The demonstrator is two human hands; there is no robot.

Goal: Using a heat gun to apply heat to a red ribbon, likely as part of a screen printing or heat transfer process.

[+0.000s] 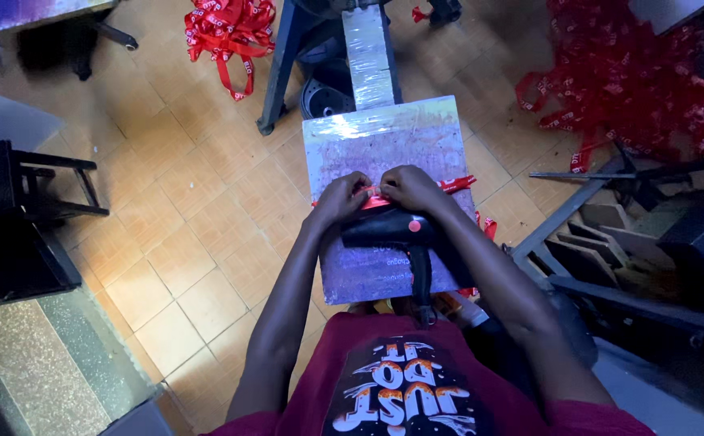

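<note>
A red ribbon strip (pixel 458 184) lies across a foil-wrapped board (pixel 384 137) in front of me. My left hand (pixel 341 198) and my right hand (pixel 411 188) meet at the middle of the strip, fingers pinched on it and pressing it to the board. A black hair dryer (pixel 392 234) lies on the board just below my hands, its handle pointing toward my body. The ribbon's middle is hidden under my fingers.
Heaps of red ribbon lie on the tiled floor at the top left (pixel 231 32) and the top right (pixel 634 81). A black stool (pixel 21 202) stands at left. Dark metal and wooden frames (pixel 610 234) crowd the right side.
</note>
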